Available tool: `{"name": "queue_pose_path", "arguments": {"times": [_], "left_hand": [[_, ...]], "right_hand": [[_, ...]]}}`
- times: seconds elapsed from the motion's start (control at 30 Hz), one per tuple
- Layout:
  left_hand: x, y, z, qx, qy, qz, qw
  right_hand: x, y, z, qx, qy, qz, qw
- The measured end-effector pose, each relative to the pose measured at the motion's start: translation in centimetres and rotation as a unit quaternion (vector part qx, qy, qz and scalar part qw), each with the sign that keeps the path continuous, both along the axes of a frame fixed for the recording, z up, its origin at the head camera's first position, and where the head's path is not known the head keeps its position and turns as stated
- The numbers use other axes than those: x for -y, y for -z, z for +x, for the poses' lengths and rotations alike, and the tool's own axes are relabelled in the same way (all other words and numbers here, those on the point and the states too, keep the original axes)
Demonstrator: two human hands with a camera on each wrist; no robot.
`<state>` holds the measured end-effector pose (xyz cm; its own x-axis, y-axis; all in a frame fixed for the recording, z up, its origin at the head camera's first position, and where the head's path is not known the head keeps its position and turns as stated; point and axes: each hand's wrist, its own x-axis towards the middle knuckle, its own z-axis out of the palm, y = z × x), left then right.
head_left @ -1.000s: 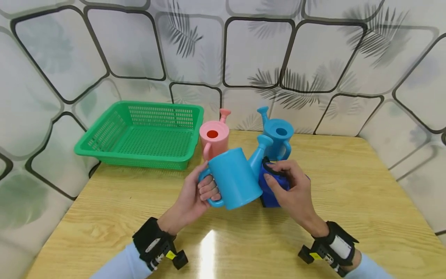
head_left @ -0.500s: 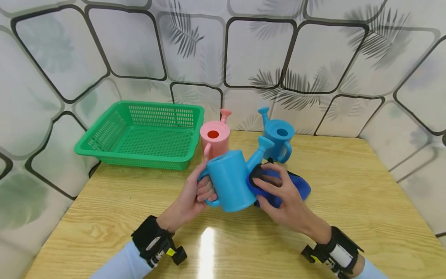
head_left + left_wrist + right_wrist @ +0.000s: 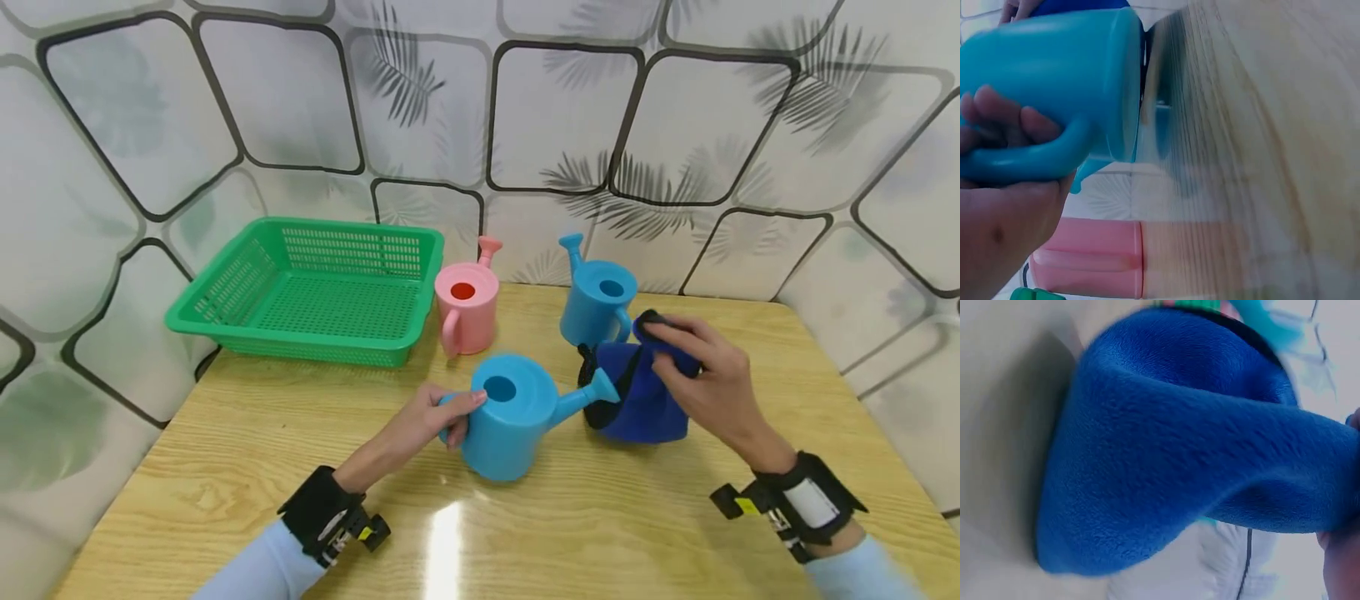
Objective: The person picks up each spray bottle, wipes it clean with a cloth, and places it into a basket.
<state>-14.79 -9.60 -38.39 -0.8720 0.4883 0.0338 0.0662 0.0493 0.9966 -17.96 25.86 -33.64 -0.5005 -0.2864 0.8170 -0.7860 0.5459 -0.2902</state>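
Note:
My left hand (image 3: 427, 425) grips the handle of a light-blue watering can (image 3: 504, 446). The can stands upright, low over the table, its spout pointing right. In the left wrist view the fingers (image 3: 1004, 109) curl round the handle. My right hand (image 3: 708, 375) pinches one part of a dark blue plush cloth (image 3: 652, 412) with black edging. A lower fold of the cloth hangs down to the table, just right of the can's spout. The plush cloth (image 3: 1147, 456) fills most of the right wrist view, with fingers only partly visible at its right edge.
A pink watering can (image 3: 476, 312) and a second blue watering can (image 3: 588, 308) stand at the back of the wooden table (image 3: 300, 433). A green plastic basket (image 3: 322, 342) sits at the back left. A patterned wall covering (image 3: 558, 117) rises behind.
The watering can has come down from a tilt to upright. My right hand has moved right and away from it, lifting part of the cloth off the can's side.

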Motion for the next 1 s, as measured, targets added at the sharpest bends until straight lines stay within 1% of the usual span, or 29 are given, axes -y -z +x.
{"name": "queue_pose_path", "arguments": {"times": [0.07,0.17,0.23,0.27,0.33,0.37,0.43,0.47,0.5,0.57,0.63,0.67,0.73,0.9,0.93,1.0], "left_hand": [[0.0,0.0,-0.1,-0.022,0.044,-0.017,0.9987],[-0.1,0.1,-0.2,-0.046,0.104,-0.045,0.9925],[-0.1,0.0,-0.2,-0.060,0.133,-0.073,0.9865],[-0.2,0.0,-0.2,-0.073,0.140,-0.094,0.9830],[-0.2,-0.2,-0.1,-0.115,0.132,-0.145,0.9740],[-0.3,-0.2,-0.2,-0.137,0.126,-0.164,0.9688],[-0.4,-0.3,-0.2,-0.184,0.111,-0.199,0.9560],[-0.5,-0.4,-0.3,-0.208,0.105,-0.212,0.9491],[-0.6,-0.4,-0.4,-0.225,0.102,-0.219,0.9440],[-0.8,-0.4,-0.5,-0.249,0.108,-0.214,0.9385],[-1.0,-0.5,-0.7,-0.264,0.113,-0.208,0.9352],[-1.0,-0.4,-0.8,-0.266,0.116,-0.205,0.9348],[-1.1,-0.4,-1.1,-0.262,0.121,-0.197,0.9369],[-1.2,-0.5,-1.6,-0.239,0.122,-0.195,0.9434],[-1.2,-0.5,-1.7,-0.238,0.122,-0.197,0.9433],[-1.3,-0.4,-1.8,-0.242,0.120,-0.201,0.9415]], "right_hand": [[-0.8,-1.3,-0.8,-0.017,0.029,-0.014,0.999],[-1.4,-3.2,-1.7,-0.036,0.070,-0.049,0.996],[-1.3,-3.7,-2.0,-0.034,0.081,-0.075,0.993],[-1.2,-3.7,-2.0,-0.028,0.080,-0.084,0.993],[-0.6,-3.1,-1.9,-0.008,0.064,-0.074,0.995],[-0.1,-2.6,-1.8,0.000,0.050,-0.058,0.997],[1.0,-1.5,-1.2,0.012,0.009,-0.005,1.000],[1.7,-1.0,-0.8,0.017,-0.018,0.028,0.999],[2.4,-0.7,-0.4,0.020,-0.042,0.064,0.997],[3.7,-0.3,0.6,0.027,-0.087,0.129,0.987],[4.7,-0.3,1.6,0.039,-0.120,0.176,0.976],[5.1,-0.3,2.0,0.043,-0.127,0.194,0.972],[5.5,-0.5,2.6,0.044,-0.130,0.218,0.966],[5.9,-0.9,3.2,0.006,-0.145,0.243,0.959],[5.9,-0.9,3.2,-0.002,-0.151,0.240,0.959],[5.9,-1.1,3.3,-0.002,-0.146,0.230,0.962]]}}
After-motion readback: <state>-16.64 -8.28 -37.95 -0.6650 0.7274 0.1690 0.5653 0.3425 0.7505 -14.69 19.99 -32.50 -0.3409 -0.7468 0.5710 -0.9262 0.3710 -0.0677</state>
